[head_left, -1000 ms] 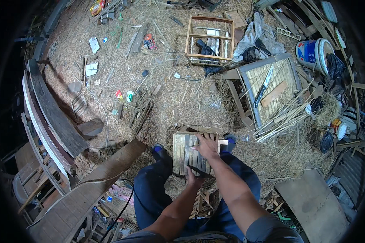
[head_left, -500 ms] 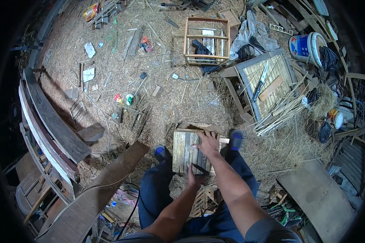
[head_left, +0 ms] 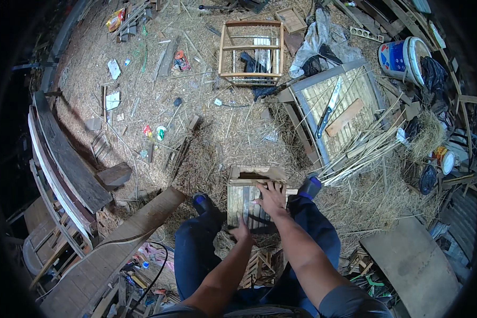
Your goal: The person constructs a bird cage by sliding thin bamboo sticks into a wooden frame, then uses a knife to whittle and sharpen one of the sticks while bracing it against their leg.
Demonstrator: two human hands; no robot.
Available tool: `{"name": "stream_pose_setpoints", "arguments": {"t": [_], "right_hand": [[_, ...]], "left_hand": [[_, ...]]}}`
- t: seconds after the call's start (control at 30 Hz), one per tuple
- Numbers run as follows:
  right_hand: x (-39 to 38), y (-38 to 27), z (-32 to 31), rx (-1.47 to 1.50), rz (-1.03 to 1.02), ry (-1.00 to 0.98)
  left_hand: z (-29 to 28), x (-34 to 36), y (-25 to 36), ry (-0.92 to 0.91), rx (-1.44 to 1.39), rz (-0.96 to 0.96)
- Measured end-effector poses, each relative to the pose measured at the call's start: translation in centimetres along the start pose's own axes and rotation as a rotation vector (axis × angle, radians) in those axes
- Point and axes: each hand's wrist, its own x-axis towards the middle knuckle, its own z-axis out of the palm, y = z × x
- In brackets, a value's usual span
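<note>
Between my feet stands a small wooden box [head_left: 237, 199] with a slatted face toward me and an opening along its far end. My right hand [head_left: 273, 200] lies on the slats near the far edge, fingers spread. At the near left edge of the box is my left hand [head_left: 241, 232], its thumb up against the slats and its fingers apart. Beside it a dark strip [head_left: 262, 221] crosses the lower slats; I cannot tell whether it is a strap or a shadow. A pale wood end [head_left: 291, 191] sticks out on the right.
A larger slatted wooden piece [head_left: 355, 79] at right holds a knife [head_left: 329, 108], a small board [head_left: 345, 117] and thin split sticks [head_left: 355, 156]. Beyond are an open wooden frame [head_left: 250, 47] and a paint bucket [head_left: 403, 61]. Planks [head_left: 119, 249] lie to the left.
The box has tilted, so its far opening now shows. My left hand has shifted left along its near edge. My right hand stays on the slats. The view has moved slightly.
</note>
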Motion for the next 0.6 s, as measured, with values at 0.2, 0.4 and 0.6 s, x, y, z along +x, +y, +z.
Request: {"name": "stream_pose_setpoints", "arguments": {"t": [0.2,0.4,0.6], "right_hand": [[-0.8,1.6,0.7,0.018,0.029,0.203],[-2.7,5.3,1.5,0.172,0.375,0.312],[-2.3,5.9,2.0,0.301,0.423,0.272]], "left_hand": [[-1.2,1.4,10.0,-0.352,0.308,0.652],[1.7,5.9,11.5,-0.426,0.282,0.680],[1.0,4.6,13.1,-0.468,0.353,0.711]]}}
